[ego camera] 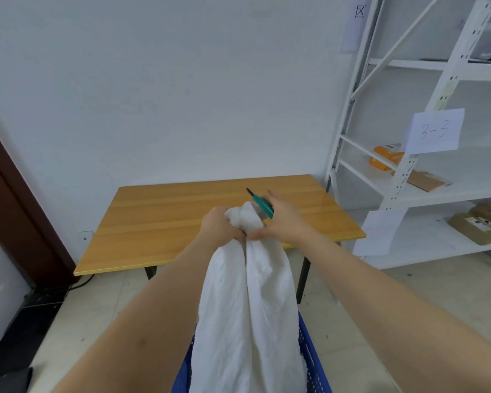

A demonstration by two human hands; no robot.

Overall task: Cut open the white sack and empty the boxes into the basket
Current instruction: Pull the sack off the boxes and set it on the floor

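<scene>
Now the left hand (220,226) squeezes the tied neck of the white sack (247,313), which stands in the blue basket (312,361) at 6 o'clock, while the right hand (281,219) pinches the neck and holds a green cutter (262,205), so cutting the neck likely comes next.

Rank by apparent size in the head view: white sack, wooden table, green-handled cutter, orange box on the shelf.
1. Wooden table
2. White sack, though it is nearer the camera, so its rank against the table is unsure
3. Orange box
4. Green-handled cutter, partly hidden by the right hand
</scene>
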